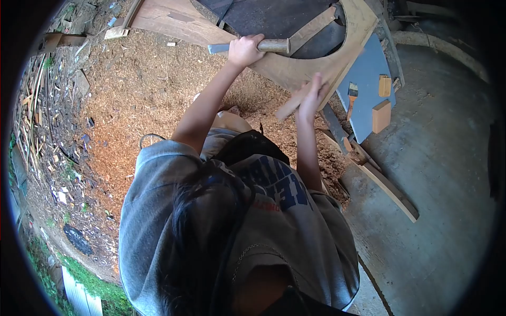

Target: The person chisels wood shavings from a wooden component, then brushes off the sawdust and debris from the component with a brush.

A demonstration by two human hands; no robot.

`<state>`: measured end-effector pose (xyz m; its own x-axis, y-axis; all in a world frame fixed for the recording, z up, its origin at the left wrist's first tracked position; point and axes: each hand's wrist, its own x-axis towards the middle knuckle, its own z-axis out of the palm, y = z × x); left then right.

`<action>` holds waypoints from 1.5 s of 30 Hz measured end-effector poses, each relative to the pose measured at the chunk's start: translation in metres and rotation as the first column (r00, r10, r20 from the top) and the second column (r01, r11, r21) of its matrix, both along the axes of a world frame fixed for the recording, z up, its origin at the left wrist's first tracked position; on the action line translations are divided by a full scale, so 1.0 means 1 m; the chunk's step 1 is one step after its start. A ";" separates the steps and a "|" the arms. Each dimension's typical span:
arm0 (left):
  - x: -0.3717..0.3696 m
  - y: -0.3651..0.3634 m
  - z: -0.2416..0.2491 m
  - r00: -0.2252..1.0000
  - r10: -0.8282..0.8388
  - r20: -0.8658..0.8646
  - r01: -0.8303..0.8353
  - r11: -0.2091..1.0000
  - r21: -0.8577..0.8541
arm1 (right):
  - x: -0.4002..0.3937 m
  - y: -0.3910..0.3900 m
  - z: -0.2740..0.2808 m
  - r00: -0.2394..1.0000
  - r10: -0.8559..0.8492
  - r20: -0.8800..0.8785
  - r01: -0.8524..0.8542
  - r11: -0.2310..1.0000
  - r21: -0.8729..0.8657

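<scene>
My left hand [245, 51] is wrapped around a chisel [275, 46]. Its wooden handle points right and its flat metal blade points left, above the edge of a curved wooden board [295, 71]. To the right, my right hand [312, 98] holds a short flat piece of wood [289, 107], which slants down to the left. Some of its fingers stretch upward near the board's lower edge, and the grip is partly hidden. Inside the board's rounded opening, a narrow wooden strip [313, 31] lies at a slant.
A blue-grey panel [363, 113] on the right carries a paintbrush [352, 97], an orange-yellow block [385, 86] and a tan block [381, 117]. Wooden battens [390, 190] lie on the concrete floor [437, 210]. Wood shavings [137, 105] cover the ground at left, with a wooden-handled tool [124, 26] beyond.
</scene>
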<state>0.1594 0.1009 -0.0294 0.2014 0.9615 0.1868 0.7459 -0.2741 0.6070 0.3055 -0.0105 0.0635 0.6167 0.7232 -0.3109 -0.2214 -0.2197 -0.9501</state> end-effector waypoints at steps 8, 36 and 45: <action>-0.044 0.015 -0.013 0.985 0.149 0.088 -0.161 0.974 0.158 | 0.028 -0.018 -0.012 0.898 0.435 0.063 -0.397 0.865 -0.308; 0.253 -0.096 0.008 0.852 -0.455 0.259 0.443 0.890 0.105 | 0.181 -0.140 0.006 0.860 -0.430 0.276 0.455 0.890 -0.029; 0.229 -0.079 -0.005 0.909 -0.387 0.154 0.381 0.922 0.067 | 0.177 -0.120 -0.003 0.963 -0.269 -0.026 0.264 0.957 -0.122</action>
